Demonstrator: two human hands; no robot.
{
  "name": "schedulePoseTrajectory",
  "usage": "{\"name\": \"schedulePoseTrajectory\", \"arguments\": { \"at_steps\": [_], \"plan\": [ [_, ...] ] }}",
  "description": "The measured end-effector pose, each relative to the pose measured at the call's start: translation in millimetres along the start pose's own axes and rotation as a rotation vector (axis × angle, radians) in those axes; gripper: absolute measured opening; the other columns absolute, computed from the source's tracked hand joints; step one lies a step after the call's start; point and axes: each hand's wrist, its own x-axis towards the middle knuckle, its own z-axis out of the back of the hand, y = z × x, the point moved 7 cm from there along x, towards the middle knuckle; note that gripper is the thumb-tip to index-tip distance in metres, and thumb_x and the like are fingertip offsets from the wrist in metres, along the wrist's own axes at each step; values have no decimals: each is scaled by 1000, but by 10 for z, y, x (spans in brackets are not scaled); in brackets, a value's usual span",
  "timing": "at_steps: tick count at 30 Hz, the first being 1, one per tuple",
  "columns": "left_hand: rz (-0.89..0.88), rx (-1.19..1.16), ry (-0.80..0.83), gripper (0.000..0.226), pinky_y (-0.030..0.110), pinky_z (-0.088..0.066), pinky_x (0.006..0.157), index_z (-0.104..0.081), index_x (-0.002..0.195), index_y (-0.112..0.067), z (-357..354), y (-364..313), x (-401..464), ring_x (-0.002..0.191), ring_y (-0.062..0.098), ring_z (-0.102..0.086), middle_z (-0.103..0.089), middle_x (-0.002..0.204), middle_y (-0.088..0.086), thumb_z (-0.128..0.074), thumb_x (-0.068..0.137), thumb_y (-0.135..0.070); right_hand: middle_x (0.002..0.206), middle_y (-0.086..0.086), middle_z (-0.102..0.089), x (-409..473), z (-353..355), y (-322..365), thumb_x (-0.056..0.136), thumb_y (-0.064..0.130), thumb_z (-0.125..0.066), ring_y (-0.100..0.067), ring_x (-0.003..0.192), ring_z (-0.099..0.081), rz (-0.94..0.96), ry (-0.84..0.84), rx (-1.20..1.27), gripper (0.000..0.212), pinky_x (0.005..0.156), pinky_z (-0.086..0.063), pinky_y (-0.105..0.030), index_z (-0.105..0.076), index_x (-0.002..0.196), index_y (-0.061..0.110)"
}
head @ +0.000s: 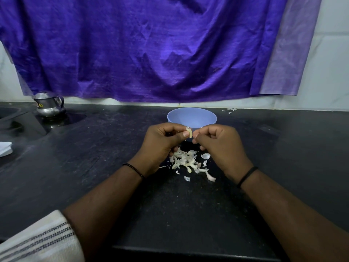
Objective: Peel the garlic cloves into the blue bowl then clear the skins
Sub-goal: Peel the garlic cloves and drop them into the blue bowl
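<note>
A pale garlic clove (189, 132) is pinched between the thumb and fingers of my left hand (160, 142), just in front of the blue bowl (191, 116). My right hand (219, 146) is curled close beside it, its fingertips at the clove's right side. Whether they touch the clove or hold a bit of skin I cannot tell. Below both hands a heap of white garlic skins (186, 160) lies on the black counter (105, 148). The bowl's inside is mostly hidden from this angle.
A steel pot (49, 104) stands at the back left beside a sink edge (11, 118). White folded cloth (5, 148) lies at the left edge. A few skin scraps (231, 110) sit by the wall. A purple cloth (151, 46) hangs behind.
</note>
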Motion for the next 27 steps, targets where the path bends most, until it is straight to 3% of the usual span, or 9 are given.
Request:
{"name": "schedulePoseTrajectory", "arguments": {
  "at_steps": [5, 12, 19, 27],
  "plan": [
    [-32, 25, 0, 9, 24, -39, 44, -77, 93, -14, -22, -10, -22, 48, 10, -47, -66, 64, 0, -73, 86, -10, 71, -2, -75, 0, -13, -41, 83, 7, -71, -8, 57, -59, -95, 14, 55, 9, 58, -49, -24, -76, 77, 12],
    [-80, 8, -40, 13, 17, -39, 43, -75, 97, -4, -34, -42, -43, 44, 4, -46, -67, 61, -7, -71, 86, -3, 73, -4, -75, -14, -38, -48, 85, 6, -68, -7, 57, -58, -108, 23, 51, 8, 56, -48, -20, -75, 80, 7],
    [-137, 18, -103, 12, 17, -40, 44, -76, 94, -4, -51, -68, -58, 47, 1, -51, -65, 79, 2, -73, 83, 1, 71, -2, -74, -35, -88, -74, 89, 6, -66, -5, 52, -55, -160, 43, 106, 10, 48, -42, -14, -72, 81, 6],
    [-150, 8, -132, 10, 10, -40, 49, -75, 94, -2, -28, -46, -56, 49, -3, -53, -65, 77, 3, -72, 84, 0, 71, 1, -72, -54, -181, -129, 92, 8, -63, -6, 56, -54, -236, 82, 220, 12, 52, -42, -18, -72, 84, 7]
  ]
}}
